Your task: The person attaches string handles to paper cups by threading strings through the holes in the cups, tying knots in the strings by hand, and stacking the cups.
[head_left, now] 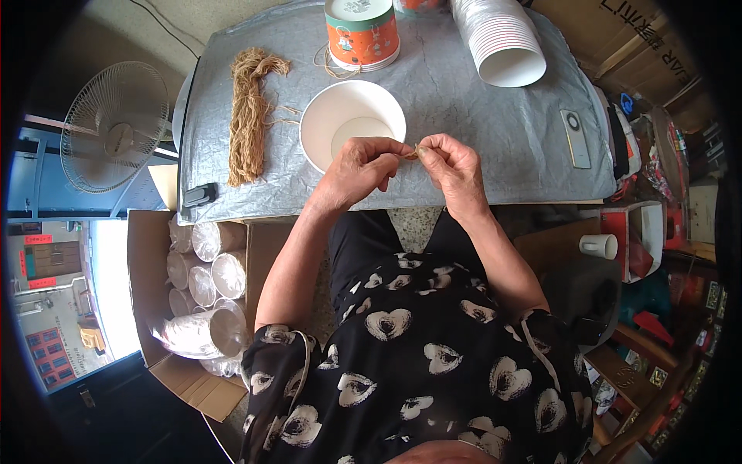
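The work table, covered in grey sheeting, extends beyond the grip and to both sides, presumably so that all stock stays within arm's reach. The cardboard box stands open, below and left of the grip; it contains white tubs in clear film, probably wrapped to keep them clean. The tub stack lies on its side, beyond and right of the grip, mouth toward the person; its tubs are nested, likely to save space.

The white bucket is just beside the grip, on the left and slightly beyond. Its mouth faces up, and no contents are visible in it. The orange bucket, with a green band, is farther beyond; its closed end faces up, so its contents cannot be determined. The hank of fibre lies left of the white bucket, probably for easy drawing of strands.

Grip state: the left hand and right hand are closed, fingertips pinching a short piece of twine between them, apparently for fine control.
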The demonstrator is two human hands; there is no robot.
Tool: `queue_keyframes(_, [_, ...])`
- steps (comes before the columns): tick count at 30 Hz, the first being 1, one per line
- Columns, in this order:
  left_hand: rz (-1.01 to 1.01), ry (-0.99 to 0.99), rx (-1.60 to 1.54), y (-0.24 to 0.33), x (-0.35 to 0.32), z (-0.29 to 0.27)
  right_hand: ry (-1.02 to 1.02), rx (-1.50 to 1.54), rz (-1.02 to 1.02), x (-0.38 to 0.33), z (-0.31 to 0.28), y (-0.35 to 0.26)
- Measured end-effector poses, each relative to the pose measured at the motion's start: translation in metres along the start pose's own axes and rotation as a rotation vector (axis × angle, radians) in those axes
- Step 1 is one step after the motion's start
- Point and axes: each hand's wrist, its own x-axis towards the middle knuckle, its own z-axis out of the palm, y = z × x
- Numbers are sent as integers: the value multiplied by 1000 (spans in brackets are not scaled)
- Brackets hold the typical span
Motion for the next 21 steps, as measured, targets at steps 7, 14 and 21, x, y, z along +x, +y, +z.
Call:
queue_keyframes(7, [36, 44, 66, -3, 1, -1, -107, -42, 31, -7, -22, -16])
queue_keyframes(14, [248, 112, 250, 6, -11, 11, -121, -217, 88, -19, -35, -21])
queue_keyframes(21, [502, 283, 533, 8, -15, 32, -111, -208, 66, -23, -29, -33])
